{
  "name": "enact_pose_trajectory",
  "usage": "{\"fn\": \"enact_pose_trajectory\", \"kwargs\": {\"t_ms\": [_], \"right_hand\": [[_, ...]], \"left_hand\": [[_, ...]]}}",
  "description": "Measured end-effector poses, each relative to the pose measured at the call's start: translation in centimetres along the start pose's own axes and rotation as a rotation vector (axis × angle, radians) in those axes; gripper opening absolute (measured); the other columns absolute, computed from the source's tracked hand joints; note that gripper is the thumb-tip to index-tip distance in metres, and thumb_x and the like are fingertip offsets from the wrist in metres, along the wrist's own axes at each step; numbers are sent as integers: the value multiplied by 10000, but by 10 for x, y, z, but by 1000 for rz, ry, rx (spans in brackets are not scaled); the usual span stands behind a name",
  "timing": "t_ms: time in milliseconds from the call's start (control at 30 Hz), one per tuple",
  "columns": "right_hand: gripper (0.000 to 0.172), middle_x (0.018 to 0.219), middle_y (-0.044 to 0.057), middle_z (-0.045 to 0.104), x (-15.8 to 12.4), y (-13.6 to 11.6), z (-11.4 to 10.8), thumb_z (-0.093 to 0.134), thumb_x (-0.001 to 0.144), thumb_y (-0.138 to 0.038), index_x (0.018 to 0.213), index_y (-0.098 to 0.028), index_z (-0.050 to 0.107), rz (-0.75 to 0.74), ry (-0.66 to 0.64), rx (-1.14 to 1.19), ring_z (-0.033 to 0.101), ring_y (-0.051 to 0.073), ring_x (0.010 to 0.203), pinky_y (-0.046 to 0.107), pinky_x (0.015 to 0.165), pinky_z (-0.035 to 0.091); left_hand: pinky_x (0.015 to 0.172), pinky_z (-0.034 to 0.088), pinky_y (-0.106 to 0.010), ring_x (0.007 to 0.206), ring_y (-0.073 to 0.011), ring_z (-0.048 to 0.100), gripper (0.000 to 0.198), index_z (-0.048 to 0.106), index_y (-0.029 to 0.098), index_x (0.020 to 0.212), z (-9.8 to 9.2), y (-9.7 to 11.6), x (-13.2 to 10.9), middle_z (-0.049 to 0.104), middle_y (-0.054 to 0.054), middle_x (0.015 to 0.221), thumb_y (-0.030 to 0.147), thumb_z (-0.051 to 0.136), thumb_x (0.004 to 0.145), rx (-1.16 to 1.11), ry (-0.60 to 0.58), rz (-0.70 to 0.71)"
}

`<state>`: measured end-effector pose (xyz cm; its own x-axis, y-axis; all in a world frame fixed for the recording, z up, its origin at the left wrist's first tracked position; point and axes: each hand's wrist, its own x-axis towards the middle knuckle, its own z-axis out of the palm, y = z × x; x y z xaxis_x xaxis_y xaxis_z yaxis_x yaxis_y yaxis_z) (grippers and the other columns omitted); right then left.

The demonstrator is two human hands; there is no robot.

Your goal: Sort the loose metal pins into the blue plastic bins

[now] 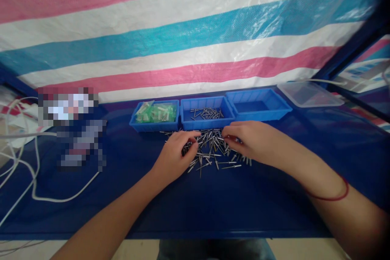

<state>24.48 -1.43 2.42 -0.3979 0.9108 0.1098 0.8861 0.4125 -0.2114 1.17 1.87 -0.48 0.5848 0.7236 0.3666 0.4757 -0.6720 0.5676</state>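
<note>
A dark blue table carries everything, its front edge straight and bare. Along the back edge, three blue plastic bins stand side by side: a left bin, a middle bin and a right bin. A clear plastic lid or tray lies at the back right corner, just beside them. Between the middle bin and the front edge spreads a loose heap of metal blind rivets. Toward the left edge, a white cable loops near a pixelated object, too obscured to identify.
</note>
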Motion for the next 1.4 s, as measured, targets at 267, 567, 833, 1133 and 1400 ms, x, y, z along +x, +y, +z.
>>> {"fn": "enact_pose_trajectory", "kwargs": {"t_ms": [267, 567, 833, 1133, 1400], "right_hand": [[186, 906, 75, 642, 20, -18, 23, 484, 898, -164, 921, -176, 668, -259, 100, -53, 555, 186, 822, 315, 718, 362], [138, 866, 68, 647, 23, -23, 31, 531, 878, -193, 862, -179, 668, -336, 145, -25, 528, 188, 837, 317, 712, 352], [198, 806, 59, 637, 24, -29, 36, 496, 917, -217, 812, -182, 660, -320, 107, -59, 522, 189, 793, 314, 686, 337], [168, 821, 78, 634, 23, -31, 29, 469, 921, -182, 871, -151, 626, -295, 129, -25, 543, 203, 812, 328, 694, 361], [89, 879, 26, 576, 16, -33, 22, 456, 927, -185, 922, -195, 544, -228, 160, 542, 523, 132, 796, 259, 714, 404]], "left_hand": [[870, 446, -327, 938, -186, 587, 223, 602, 190, 1099, 2, -2, -1, 656, -51, 982, 182, 511, 895, -7, -9, 3], [838, 458, -334, 892, -191, 601, 220, 617, 196, 1079, 0, -1, -1, 674, -51, 941, 191, 510, 887, -5, -5, 13], [831, 456, -337, 898, -196, 599, 210, 621, 186, 1066, 2, -2, -2, 676, -54, 959, 189, 507, 890, 22, -28, 6], [874, 458, -348, 937, -203, 599, 222, 617, 174, 1081, 2, -1, -2, 674, -67, 989, 185, 514, 885, 21, -8, 8], [894, 454, -312, 1002, -202, 590, 199, 613, 142, 1041, -2, 1, -1, 634, -100, 1065, 259, 517, 911, -63, -105, 98]]}}
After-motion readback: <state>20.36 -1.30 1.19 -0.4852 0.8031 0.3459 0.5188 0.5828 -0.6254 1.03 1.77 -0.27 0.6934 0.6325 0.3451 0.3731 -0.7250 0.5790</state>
